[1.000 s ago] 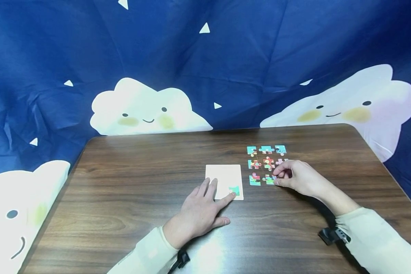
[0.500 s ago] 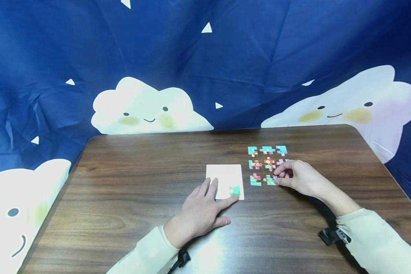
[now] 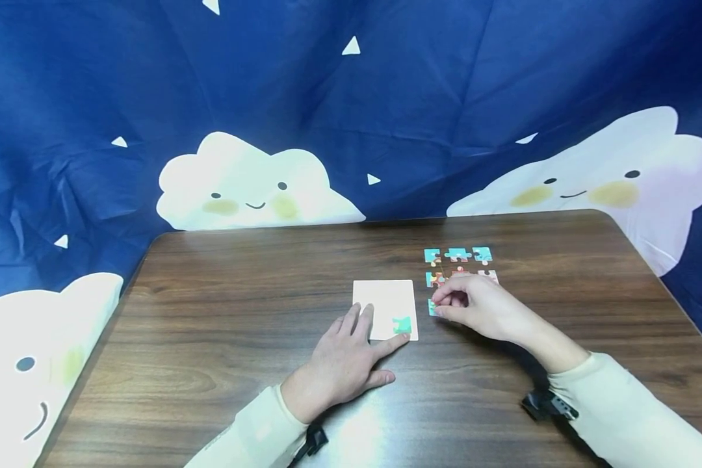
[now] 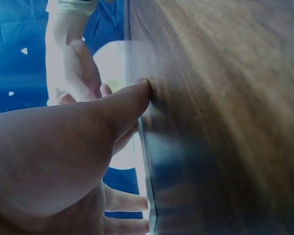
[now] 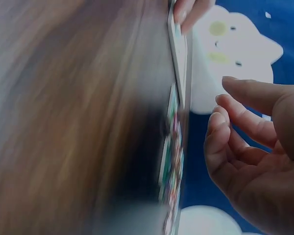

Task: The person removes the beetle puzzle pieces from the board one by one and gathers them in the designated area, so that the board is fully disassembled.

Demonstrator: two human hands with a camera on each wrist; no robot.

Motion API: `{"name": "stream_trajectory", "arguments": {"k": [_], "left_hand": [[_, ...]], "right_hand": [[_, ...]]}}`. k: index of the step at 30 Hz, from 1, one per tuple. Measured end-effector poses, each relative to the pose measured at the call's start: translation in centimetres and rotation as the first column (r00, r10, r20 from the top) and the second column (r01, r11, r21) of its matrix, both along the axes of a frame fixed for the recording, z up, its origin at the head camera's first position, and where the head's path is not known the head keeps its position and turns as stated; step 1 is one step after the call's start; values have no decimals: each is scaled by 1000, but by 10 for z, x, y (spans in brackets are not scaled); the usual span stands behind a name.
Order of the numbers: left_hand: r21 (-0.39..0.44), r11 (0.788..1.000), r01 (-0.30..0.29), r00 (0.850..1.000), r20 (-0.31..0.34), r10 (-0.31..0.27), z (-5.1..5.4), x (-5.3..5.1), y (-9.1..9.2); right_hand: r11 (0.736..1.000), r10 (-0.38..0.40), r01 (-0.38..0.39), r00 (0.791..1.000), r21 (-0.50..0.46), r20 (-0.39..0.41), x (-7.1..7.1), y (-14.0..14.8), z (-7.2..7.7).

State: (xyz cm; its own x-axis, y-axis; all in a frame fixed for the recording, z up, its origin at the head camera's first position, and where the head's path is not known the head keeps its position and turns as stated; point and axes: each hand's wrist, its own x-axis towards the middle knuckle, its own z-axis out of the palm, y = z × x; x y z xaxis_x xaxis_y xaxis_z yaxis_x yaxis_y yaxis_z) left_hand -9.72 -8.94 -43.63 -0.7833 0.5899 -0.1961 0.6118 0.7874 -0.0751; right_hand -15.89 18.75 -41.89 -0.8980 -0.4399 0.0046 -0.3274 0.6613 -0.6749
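Observation:
My left hand (image 3: 344, 365) rests with extended fingers on the near edge of a white square board (image 3: 381, 294). A green jigsaw puzzle piece (image 3: 402, 324) lies in the board's near right corner, just beyond the index fingertip. My right hand (image 3: 494, 307) is above the loose puzzle pieces, its fingers loosely bent. In the right wrist view, the thumb and fingertips of the right hand (image 5: 259, 142) are apart, with nothing seen between them. A lower-left puzzle piece (image 3: 431, 307) shows partly beside its fingertips; the hand hides other pieces.
A far row of blue jigsaw pieces (image 3: 458, 254) and a middle row with a red-and-blue piece (image 3: 435, 279) lie flat right of the board. The wooden table (image 3: 240, 292) extends around them. A blue cloth (image 3: 304, 78) printed with clouds hangs behind the table's far edge.
My right hand has moved left from the right side of the puzzle pieces, covering the near middle one. My left hand stays on the board.

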Motion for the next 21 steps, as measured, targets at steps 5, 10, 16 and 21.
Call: {"name": "stream_trajectory", "arguments": {"k": [5, 10, 16, 21], "left_hand": [[-13, 1000, -12, 1000, 18, 12, 1, 0, 1], [-45, 999, -16, 1000, 19, 17, 1, -1, 2], [-80, 997, -6, 1000, -8, 5, 0, 0, 3], [-89, 996, -2, 1000, -17, 0, -1, 0, 2]], "right_hand": [[998, 57, -57, 998, 0, 31, -4, -23, 0], [993, 102, -103, 995, 55, 19, -9, -38, -4], [987, 118, -119, 993, 106, 22, -13, -51, -10], [983, 109, -107, 994, 149, -8, -14, -57, -15]]}}
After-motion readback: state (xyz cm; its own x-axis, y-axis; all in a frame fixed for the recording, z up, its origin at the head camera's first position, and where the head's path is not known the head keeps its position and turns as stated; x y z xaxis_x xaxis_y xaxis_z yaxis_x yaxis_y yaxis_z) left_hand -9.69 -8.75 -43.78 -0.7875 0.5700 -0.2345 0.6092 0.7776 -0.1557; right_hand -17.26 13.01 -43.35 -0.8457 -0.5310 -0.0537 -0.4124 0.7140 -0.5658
